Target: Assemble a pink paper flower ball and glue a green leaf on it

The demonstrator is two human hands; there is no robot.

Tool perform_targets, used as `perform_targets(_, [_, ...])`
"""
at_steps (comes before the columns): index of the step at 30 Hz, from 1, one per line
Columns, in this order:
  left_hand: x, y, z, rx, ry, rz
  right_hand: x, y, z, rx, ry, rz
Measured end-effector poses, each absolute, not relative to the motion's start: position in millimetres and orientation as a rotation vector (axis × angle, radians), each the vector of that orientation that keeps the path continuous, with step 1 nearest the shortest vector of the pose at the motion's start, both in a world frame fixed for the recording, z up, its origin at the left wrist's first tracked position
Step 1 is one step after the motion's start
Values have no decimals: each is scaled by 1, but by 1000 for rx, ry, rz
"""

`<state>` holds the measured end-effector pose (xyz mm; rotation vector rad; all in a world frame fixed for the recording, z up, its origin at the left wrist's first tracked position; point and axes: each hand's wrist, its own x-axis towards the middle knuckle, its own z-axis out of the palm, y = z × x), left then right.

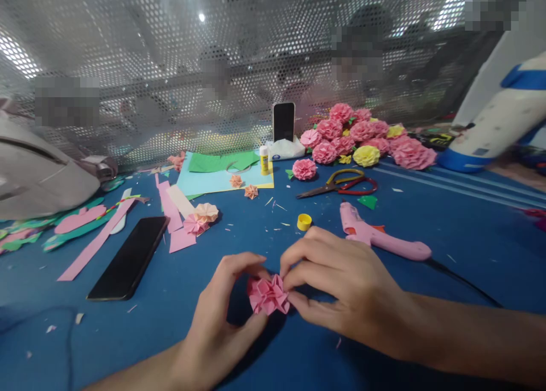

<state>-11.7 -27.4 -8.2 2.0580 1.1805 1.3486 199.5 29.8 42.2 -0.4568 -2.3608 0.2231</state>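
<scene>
A pink folded paper flower (268,295) is held between my two hands, low in the middle of the view. My left hand (224,308) curves round its left side, thumb below and index finger above. From the right, the fingertips of my right hand (341,286) pinch the flower's edge. Just beyond my right hand lie a yellow glue-stick cap (304,221) and a pink hot glue gun (379,236) with a black cord. Farther left, pale pink and peach paper rosettes (201,219) rest near pink paper strips (171,206).
A dark phone (129,258) lies at left, near a grey bag (45,163). Scissors (339,183), a glue stick (264,161), an upright phone (284,122) and a heap of paper flowers (362,135) stand toward the perforated screen (170,67). Paper scraps dot the blue table (170,328).
</scene>
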Motion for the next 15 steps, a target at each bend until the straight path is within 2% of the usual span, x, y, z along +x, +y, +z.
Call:
perform_targets(7, [-16,-23,-6,2117,1239,1257,201,34,55,-444,-2371,142])
perform_targets(15, [-13,-24,-4,2312,1214,1176,198,27,44,-463,-2461,115])
